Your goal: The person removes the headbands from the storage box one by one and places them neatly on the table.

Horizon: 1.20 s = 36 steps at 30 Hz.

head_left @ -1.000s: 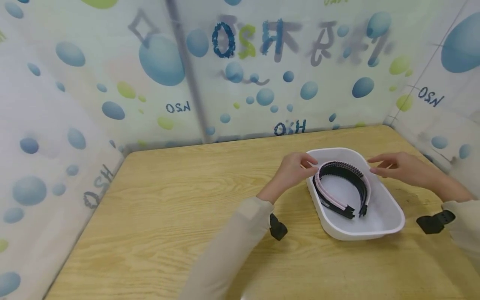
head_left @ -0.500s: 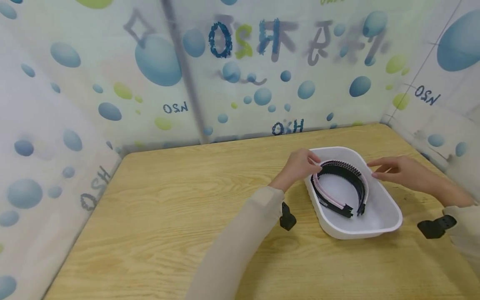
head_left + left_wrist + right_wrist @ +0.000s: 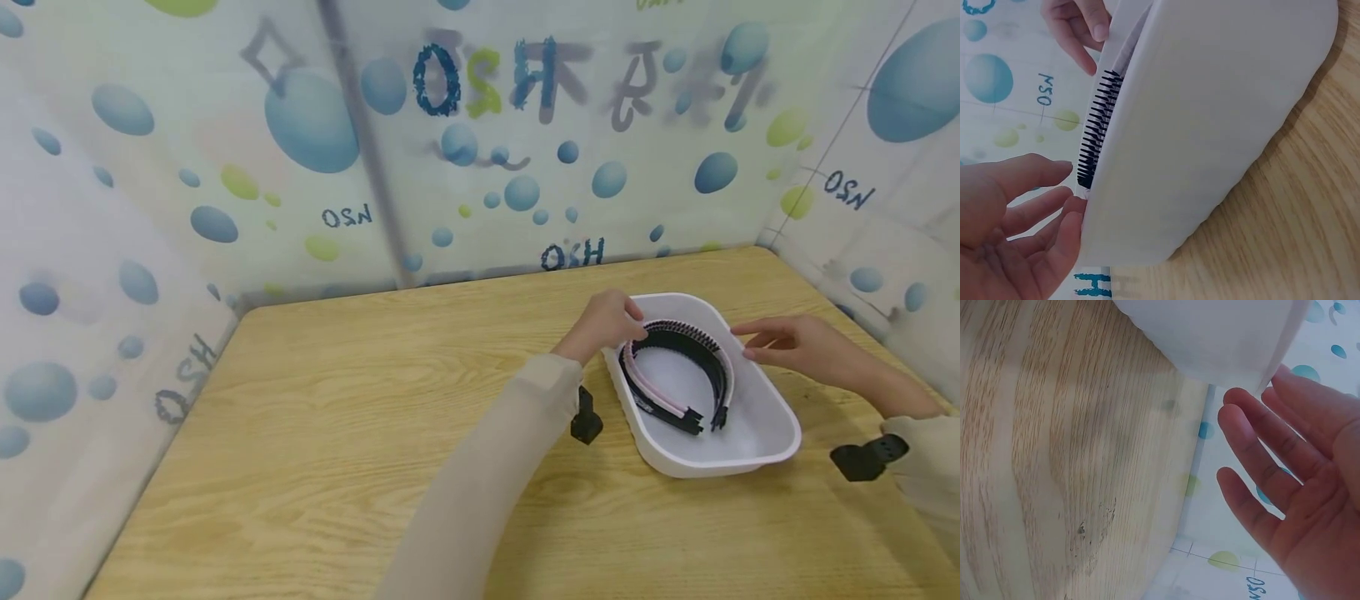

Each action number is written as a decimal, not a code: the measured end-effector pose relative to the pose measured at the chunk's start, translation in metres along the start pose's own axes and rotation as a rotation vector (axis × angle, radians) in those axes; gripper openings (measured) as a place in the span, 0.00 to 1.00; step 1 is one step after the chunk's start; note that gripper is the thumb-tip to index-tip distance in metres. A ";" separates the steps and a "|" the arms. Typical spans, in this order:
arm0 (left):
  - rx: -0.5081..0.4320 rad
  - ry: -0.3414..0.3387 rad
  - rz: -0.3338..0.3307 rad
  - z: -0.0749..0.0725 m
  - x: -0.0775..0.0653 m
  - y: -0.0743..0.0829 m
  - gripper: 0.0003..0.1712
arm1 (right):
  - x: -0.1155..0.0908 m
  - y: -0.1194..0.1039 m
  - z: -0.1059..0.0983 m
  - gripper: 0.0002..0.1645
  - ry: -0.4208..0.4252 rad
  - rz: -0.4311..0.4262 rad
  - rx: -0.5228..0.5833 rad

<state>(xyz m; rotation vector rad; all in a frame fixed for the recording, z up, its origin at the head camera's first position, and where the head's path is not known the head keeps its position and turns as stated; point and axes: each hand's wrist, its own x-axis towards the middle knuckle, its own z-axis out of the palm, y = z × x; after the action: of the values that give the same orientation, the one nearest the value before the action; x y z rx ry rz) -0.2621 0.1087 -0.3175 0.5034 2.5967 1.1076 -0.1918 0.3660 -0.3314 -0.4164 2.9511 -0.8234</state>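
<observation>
Nr side I've got a pale wood-grain desk (image 3: 315, 450); on it, R side, a white rounded-rect. plastic tray (image 3: 697, 467). Inside: black & pale-pink C-shaped toothed headbands (image 3: 702, 353). R hand (image 3: 801, 348) part-open, empty, at R rim; L hand (image 3: 604, 322) loosely curled by headbands, can't tell if gripping. Far: bubble-print wall (image 3: 480, 229).

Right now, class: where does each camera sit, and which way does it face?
Head: on the head, facing forward and down at headbands in a tub; left hand, right hand, sleeves.
Left wrist: on that wrist, facing the tub's outer wall; both hands.
Right wrist: likewise, facing tub and tabletop; right hand.
Wrist views share tub and tabletop.
</observation>
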 end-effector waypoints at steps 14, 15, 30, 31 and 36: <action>0.076 -0.044 -0.039 -0.001 0.003 0.009 0.10 | 0.002 -0.001 0.002 0.23 0.006 -0.016 0.007; 0.079 -0.046 -0.039 -0.001 0.003 0.009 0.10 | 0.002 -0.001 0.002 0.23 0.005 -0.018 0.007; 0.120 -0.030 -0.040 0.000 0.000 0.010 0.07 | 0.001 -0.001 0.003 0.21 0.021 -0.043 0.013; 0.125 -0.024 -0.037 0.000 -0.001 0.009 0.07 | 0.001 -0.001 0.003 0.21 0.020 -0.041 0.014; 0.139 0.008 -0.038 0.002 -0.001 0.010 0.05 | 0.002 -0.002 0.003 0.22 0.012 -0.022 0.017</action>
<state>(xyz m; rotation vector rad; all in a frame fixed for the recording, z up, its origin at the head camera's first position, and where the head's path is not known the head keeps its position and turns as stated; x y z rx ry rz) -0.2586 0.1160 -0.3117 0.4778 2.6915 0.9231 -0.1926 0.3626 -0.3332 -0.4455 2.9541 -0.8554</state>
